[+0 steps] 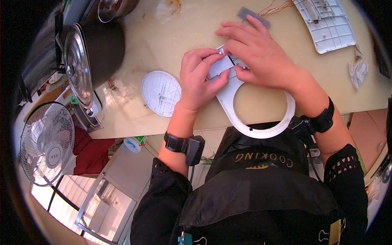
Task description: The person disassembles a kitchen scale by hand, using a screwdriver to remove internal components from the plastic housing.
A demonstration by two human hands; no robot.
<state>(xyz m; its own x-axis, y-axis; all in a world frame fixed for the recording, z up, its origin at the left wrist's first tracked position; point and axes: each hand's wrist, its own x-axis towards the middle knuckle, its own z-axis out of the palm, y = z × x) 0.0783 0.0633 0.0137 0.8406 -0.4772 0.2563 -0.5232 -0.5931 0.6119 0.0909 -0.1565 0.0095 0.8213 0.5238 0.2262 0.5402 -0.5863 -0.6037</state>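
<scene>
As fingers (234,34) of both hands (194,74) (267,58) hold a white frame (228,100), a fan (51,153) stands left of the cream table (141,53).

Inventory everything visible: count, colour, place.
Smooth table: 1, cream, centre
Ring-shaped plastic housing: 1, white, table's near edge
Round plastic disc: 1, white, table's left
Curved plastic panel: 1, white, far right
Wires: several, red, yellow, by panel
Flat rectangular piece: 1, grey, table's far side
Crumpled cloth: 1, white, table's right
Large pot: 1, black, upper left
Round lid: 1, silver, upper left
Shiny bowl: 1, silver, top left
Round caged fan: 1, grey, left
Fabric: 1, dark red, by fan
Small tub: 1, white, below table
Door-like unit: 1, pale, lower left
Binder clips: 2, teal, yellow, bottom
Apron: 1, black, bottom
Wrist straps: 2, black, worn
Left grip, right grip: 2, bare, on housing
</scene>
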